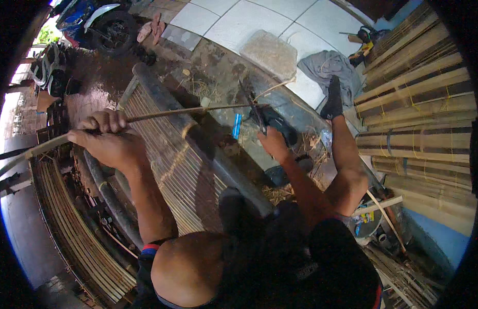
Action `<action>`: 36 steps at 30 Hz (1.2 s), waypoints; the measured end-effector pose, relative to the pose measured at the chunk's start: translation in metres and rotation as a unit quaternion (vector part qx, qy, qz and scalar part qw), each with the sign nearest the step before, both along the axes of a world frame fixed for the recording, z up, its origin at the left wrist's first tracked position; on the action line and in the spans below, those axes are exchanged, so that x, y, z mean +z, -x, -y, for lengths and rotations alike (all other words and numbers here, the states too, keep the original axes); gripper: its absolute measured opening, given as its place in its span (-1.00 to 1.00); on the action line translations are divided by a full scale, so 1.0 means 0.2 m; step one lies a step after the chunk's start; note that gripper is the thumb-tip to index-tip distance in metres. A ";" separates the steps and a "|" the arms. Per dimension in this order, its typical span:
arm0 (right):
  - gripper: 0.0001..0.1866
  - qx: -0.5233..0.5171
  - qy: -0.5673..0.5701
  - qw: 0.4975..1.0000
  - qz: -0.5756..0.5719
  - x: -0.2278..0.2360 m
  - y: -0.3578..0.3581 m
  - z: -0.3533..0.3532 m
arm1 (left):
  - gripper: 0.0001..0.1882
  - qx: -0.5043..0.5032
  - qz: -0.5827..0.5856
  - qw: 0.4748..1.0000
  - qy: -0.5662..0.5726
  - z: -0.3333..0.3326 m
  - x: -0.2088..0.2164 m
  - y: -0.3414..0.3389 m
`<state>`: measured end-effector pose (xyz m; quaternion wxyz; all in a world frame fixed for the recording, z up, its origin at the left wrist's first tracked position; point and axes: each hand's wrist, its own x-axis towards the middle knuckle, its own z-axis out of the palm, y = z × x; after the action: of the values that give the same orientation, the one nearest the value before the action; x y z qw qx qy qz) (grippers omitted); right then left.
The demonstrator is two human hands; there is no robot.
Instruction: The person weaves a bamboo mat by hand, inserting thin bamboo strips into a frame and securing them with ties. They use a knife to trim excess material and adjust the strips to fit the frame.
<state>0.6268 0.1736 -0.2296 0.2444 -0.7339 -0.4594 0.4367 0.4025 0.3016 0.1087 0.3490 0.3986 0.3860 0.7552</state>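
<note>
A long, thin strip of wood or bamboo (169,112) crosses in front of me from the far left to the middle. My left hand (109,138) is closed around it near its left part. In my right hand (274,144) is a dark, narrow-bladed knife (256,109), its blade pointing up and away from me. The strip's thin right end meets or passes the blade; whether they touch I cannot tell. A pale curled sliver (275,88) lies just beyond the blade. Below the strip is a slatted bamboo bench (164,149) with a dark round pole (203,141) along its edge.
Rolled bamboo blinds (419,103) stand along the right wall. A stone block (270,54) and a grey cloth (329,72) rest on white tiles. A small blue item (237,126) and dark footwear (280,126) lie beyond the bench. A motorbike wheel (113,33) is at the far left.
</note>
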 end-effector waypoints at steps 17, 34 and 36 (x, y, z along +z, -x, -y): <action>-0.61 0.046 -0.170 0.984 0.002 1.08 0.23 0.16 | -0.51 -0.013 -0.055 0.998 -0.023 0.14 0.08 -0.16; -0.62 0.047 -0.234 0.971 0.015 1.05 0.23 0.22 | -0.55 -0.195 0.058 0.977 -0.068 0.13 0.02 -0.19; -0.64 0.090 -0.201 0.975 0.013 1.18 0.23 0.21 | -0.54 -0.242 0.053 0.965 -0.082 0.11 0.02 -0.09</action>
<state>0.5799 0.1309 0.0061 0.3408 -0.6306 -0.6052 0.3462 0.4215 0.2791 0.1133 0.5075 0.4672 0.1956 0.6971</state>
